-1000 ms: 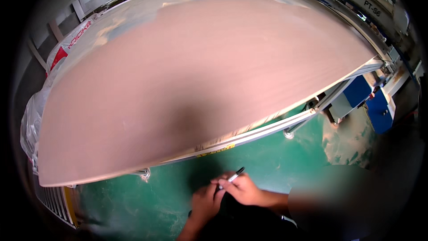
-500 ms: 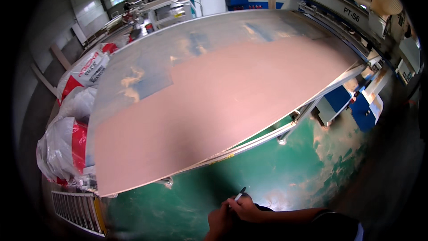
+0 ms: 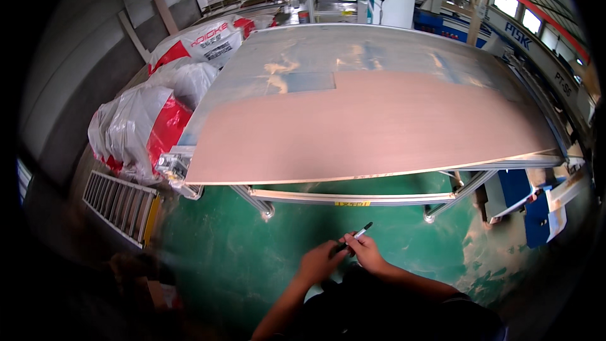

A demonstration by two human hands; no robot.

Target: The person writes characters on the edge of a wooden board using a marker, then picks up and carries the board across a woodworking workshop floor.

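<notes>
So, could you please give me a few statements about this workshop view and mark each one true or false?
1. Both hands meet at the marker pen. True: the left hand and right hand hold it together over the green floor.
2. The pen rests on the large brown board. False: it is in the hands, well apart from the board.
3. White and red sacks lie left of the metal table. True.
4. The board stands upright against a wall. False: it lies flat on the table.
5. A pale metal grate lies on the board. False: it lies on the floor below the sacks.
</notes>
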